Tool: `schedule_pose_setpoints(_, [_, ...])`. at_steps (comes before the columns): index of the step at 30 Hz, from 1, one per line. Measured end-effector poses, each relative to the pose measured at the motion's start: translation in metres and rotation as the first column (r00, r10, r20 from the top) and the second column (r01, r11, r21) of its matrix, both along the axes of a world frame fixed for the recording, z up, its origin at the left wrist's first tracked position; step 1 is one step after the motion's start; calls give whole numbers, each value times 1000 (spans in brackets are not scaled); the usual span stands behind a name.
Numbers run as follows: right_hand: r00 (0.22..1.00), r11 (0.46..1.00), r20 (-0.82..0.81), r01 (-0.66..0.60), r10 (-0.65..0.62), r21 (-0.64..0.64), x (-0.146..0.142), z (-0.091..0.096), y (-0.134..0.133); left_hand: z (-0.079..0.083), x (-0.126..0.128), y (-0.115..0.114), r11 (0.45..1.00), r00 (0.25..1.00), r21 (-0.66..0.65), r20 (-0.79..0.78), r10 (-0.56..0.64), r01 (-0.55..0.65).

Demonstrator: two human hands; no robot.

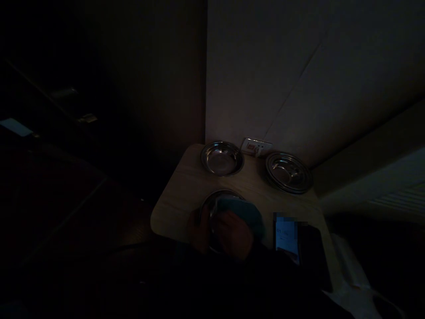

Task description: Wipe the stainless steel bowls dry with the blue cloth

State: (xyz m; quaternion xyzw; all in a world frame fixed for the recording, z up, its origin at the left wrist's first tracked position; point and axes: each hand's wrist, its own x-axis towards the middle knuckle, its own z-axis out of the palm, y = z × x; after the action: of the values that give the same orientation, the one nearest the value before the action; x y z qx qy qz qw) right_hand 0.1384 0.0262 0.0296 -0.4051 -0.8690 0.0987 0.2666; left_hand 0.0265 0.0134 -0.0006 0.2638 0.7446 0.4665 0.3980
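Close to the table's near edge sits a shiny metal bowl (223, 192), partly covered by my hands and a teal cloth (248, 212). My left hand (199, 232) is closed on the bowl's left rim, its thumb over the edge. With fingers curled, my right hand (233, 232) presses the cloth against the inside of the bowl. Part of the cloth spreads beyond the bowl's right side. Poor light hides the fingertips and the bowl's lower part.
Another metal bowl (222, 159) stands at the back of the wooden table (181, 190), with stacked metal bowls (288, 173) at the back right. A lit phone (286, 237) lies to the right beside a dark flat object (314, 252). Behind is a wall socket (255, 146) holding a plug.
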Motion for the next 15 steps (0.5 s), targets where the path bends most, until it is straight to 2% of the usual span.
schedule_pose_setpoints(1, [999,999,8,-32,32,-21,1,0,3,0,0,0,1000,1000,6,1,-1,1])
schedule_pose_setpoints(6, [991,991,41,129,-127,-46,7,3,29,-2,1,1,1000,999,1,-21,28,-28])
schedule_pose_setpoints(8, [994,994,51,99,-97,-47,6,4,25,-5,0,0,999,999,-9,-30,32,-33])
schedule_pose_setpoints(12, [995,996,76,-66,71,-66,3,5,13,-13,-1,0,999,999,-18,-43,26,-27])
schedule_pose_setpoints(15, [996,996,84,16,-9,-91,5,6,26,-18,0,1,997,997,-50,-59,47,-50])
